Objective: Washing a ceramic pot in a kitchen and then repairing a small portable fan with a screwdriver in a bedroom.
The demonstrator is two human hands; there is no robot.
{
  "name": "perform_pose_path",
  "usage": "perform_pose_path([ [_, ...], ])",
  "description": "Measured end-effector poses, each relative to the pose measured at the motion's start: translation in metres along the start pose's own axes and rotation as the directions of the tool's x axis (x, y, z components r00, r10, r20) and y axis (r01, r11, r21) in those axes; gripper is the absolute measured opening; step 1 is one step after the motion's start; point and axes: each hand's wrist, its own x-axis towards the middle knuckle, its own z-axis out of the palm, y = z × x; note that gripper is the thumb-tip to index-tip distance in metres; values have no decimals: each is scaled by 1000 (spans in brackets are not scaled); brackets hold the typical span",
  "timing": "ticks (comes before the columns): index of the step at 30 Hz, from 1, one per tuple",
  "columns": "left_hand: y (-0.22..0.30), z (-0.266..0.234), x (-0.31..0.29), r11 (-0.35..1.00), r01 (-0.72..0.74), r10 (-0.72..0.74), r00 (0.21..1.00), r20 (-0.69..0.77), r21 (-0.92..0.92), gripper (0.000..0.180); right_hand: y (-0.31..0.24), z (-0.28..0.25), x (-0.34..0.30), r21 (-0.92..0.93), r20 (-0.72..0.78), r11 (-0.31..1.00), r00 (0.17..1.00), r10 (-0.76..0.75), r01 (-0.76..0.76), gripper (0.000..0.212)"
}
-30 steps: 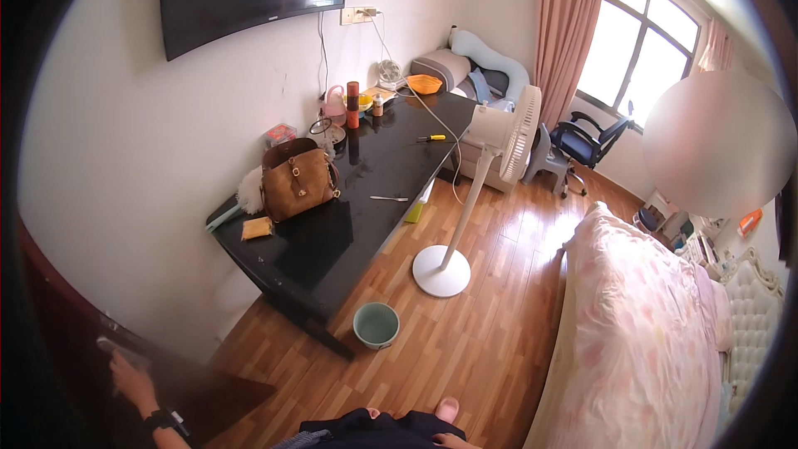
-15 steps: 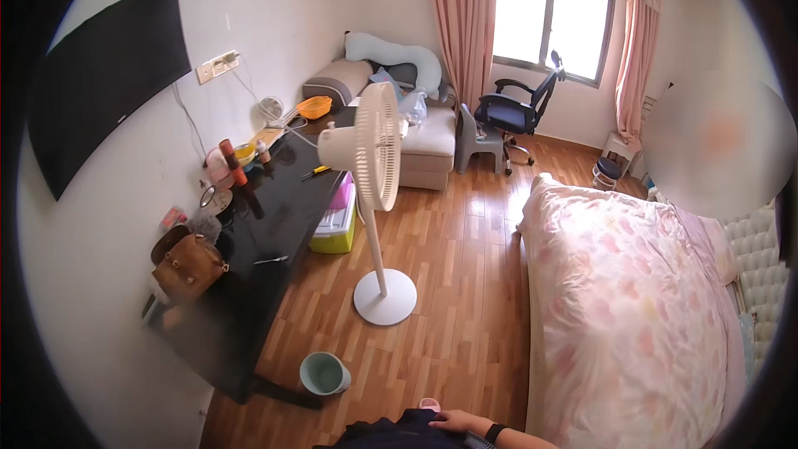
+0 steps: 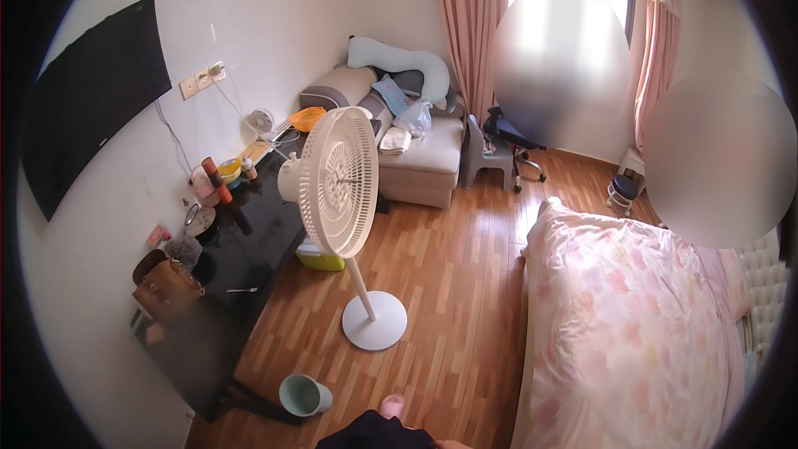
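Only a sliver of my right hand (image 3: pixel 451 444) shows at the lower edge, against my dark clothing (image 3: pixel 374 432); its fingers are hidden. My left hand is out of view. A slippered foot (image 3: pixel 392 405) steps out in front of me on the wood floor. Ahead stands a white pedestal fan (image 3: pixel 339 181) on a round base, nearest to the black desk. Left of my foot, a pale green bin (image 3: pixel 304 396) sits by the desk's near end.
The black desk (image 3: pixel 264 243) along the left wall bears a brown handbag (image 3: pixel 169 287), a fork (image 3: pixel 242 289) and small items. A bed with a pink floral cover (image 3: pixel 615 308) fills the right side. Beyond are a sofa (image 3: pixel 428 154), a grey plastic chair (image 3: pixel 486 162) and an office chair (image 3: pixel 517 135).
My right hand and forearm have dropped almost out of view at the lower edge. The fan, desk and bin sit further left in the picture, and more of my foot shows.
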Motion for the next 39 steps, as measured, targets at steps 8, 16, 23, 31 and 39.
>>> perform_pose_path([
  [8,256,-81,102,944,-317,310,947,87,92,22,34,-84,29,188,-188,982,982,3,33,38],
  [16,712,-95,82,476,-876,815,409,410,-73,29,92,-195,51,38,-252,946,913,320,-321,62],
  [23,841,-122,104,414,-910,810,370,455,4,35,89,-242,58,47,-622,965,748,230,-257,43],
  [31,896,-80,78,599,-793,759,520,392,-109,42,167,-410,71,168,-71,936,943,324,-309,57],
  [39,821,81,60,776,-62,93,996,17,-627,49,209,-464,175,-717,534,658,788,305,231,58],
])
